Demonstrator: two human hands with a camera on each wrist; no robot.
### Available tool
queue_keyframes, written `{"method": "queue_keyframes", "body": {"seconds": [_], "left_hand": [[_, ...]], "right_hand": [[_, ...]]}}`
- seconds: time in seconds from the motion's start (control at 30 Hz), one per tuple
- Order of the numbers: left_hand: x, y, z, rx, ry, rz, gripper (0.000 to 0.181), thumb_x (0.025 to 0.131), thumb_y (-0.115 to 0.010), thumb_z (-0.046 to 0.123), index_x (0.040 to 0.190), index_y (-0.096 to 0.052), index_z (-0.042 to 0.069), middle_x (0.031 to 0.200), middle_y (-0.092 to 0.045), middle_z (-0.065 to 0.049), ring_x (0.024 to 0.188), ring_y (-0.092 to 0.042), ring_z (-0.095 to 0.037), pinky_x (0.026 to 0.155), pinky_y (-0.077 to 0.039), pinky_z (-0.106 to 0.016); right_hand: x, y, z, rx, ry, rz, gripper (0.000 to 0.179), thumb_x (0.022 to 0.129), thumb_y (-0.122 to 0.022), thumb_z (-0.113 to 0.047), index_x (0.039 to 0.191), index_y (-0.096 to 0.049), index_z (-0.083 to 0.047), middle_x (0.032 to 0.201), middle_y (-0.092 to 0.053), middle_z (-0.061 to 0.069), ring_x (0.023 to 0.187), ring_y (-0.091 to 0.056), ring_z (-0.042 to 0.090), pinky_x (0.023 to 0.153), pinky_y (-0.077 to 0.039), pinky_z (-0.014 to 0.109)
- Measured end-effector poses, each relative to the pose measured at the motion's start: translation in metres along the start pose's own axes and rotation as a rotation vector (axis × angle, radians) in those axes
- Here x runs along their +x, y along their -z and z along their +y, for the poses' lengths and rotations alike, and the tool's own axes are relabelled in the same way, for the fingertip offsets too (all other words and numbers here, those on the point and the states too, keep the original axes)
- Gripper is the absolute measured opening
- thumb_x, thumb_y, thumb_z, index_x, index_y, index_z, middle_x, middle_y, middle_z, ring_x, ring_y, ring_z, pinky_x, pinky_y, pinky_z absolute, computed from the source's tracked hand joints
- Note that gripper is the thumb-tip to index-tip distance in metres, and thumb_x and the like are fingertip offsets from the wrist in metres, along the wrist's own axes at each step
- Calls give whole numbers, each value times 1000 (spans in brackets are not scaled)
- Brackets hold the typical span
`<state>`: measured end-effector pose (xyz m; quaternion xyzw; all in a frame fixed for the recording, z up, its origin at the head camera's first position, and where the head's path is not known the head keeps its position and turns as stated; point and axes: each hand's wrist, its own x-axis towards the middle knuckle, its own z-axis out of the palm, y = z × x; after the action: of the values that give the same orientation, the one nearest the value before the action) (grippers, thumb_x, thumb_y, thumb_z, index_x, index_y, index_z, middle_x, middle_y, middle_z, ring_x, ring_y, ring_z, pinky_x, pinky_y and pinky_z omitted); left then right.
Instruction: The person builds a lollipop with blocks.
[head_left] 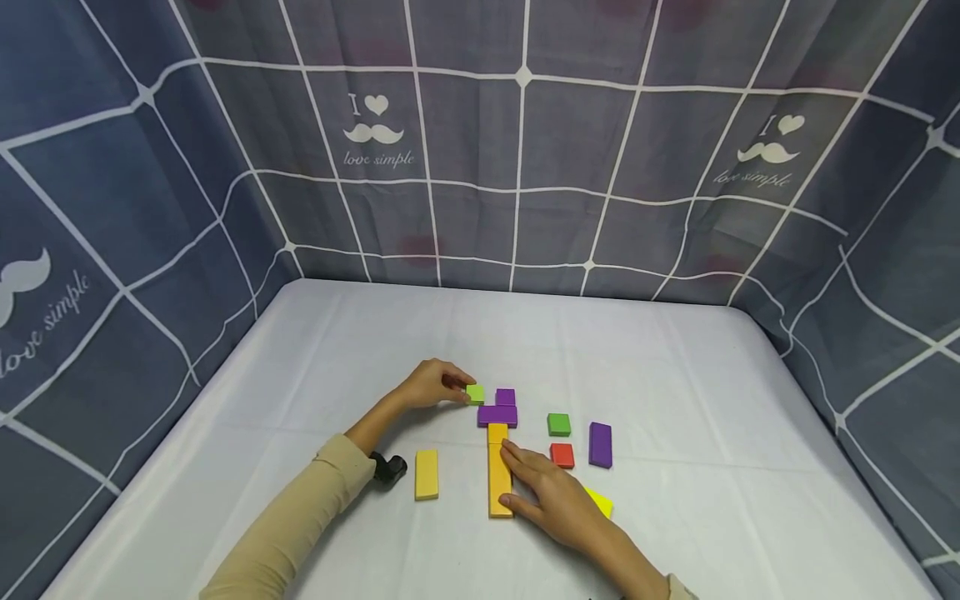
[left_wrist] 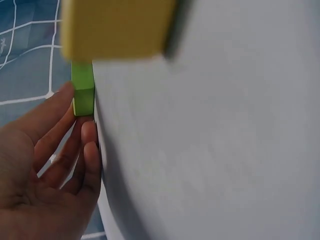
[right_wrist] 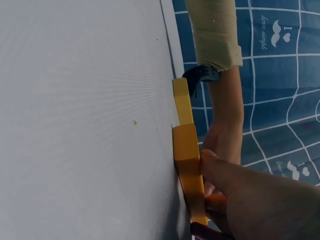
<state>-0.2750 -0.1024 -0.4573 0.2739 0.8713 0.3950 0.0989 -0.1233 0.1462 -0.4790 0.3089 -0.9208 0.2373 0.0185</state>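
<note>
At the upper left of a block row, my left hand point(head_left: 435, 383) pinches a light green block point(head_left: 475, 394) between thumb and fingertips; the left wrist view shows the same green block point(left_wrist: 84, 97) at its fingertips. Just right of it lie a small purple block point(head_left: 506, 397) and a wider purple block point(head_left: 497, 416). Below them a short orange block point(head_left: 497, 432) meets a long orange block point(head_left: 499, 492). My right hand point(head_left: 555, 500) rests against the long one's right side, fingers extended; the right wrist view shows thumb and fingers touching that orange block point(right_wrist: 187, 155).
A pale yellow block point(head_left: 427, 475) lies left of the row. To the right are a green block point(head_left: 558, 425), a red block point(head_left: 562, 455) and a purple block point(head_left: 600, 445). A bright yellow block point(head_left: 600, 502) is partly hidden by the right hand. Curtains surround the white table point(head_left: 720, 400).
</note>
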Motion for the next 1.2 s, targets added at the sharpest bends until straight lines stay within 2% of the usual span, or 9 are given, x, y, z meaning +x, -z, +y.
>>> {"method": "queue_keyframes", "body": {"seconds": [0.2,0.47,0.83,1.2], "left_hand": [[5,-6,4,22,-32,-18,29,78,-74,14,106,-70,5,99,-67,-4,83,-59,-12,73,-50,-21],[6,-10,4,30,-26,-28,29,78,-74,17,106,-70,8,100,-68,-2,84,-58,-10,75,-49,-21],[5,-9,7,12,-30,-58,34,78,-74,18,110,-68,7,104,-66,-3,87,-58,-13,79,-50,-23],[4,-9,7,19,-28,-63,37,78,-75,18,113,-67,8,108,-65,-3,88,-56,-16,79,-49,-24]], "right_hand": [[0,0,-1,5,1,-1,63,89,-54,-48,138,-43,-9,145,-36,-4,128,-39,19,102,-36,40],[0,0,0,4,1,-8,64,89,-55,-47,138,-43,-9,144,-36,-4,128,-38,18,102,-36,40],[0,0,-1,-3,13,7,64,89,-54,-48,138,-43,-8,144,-37,-3,128,-38,18,102,-36,39],[0,0,0,4,10,3,64,89,-54,-48,138,-43,-9,144,-37,-4,128,-38,18,102,-36,39]]}}
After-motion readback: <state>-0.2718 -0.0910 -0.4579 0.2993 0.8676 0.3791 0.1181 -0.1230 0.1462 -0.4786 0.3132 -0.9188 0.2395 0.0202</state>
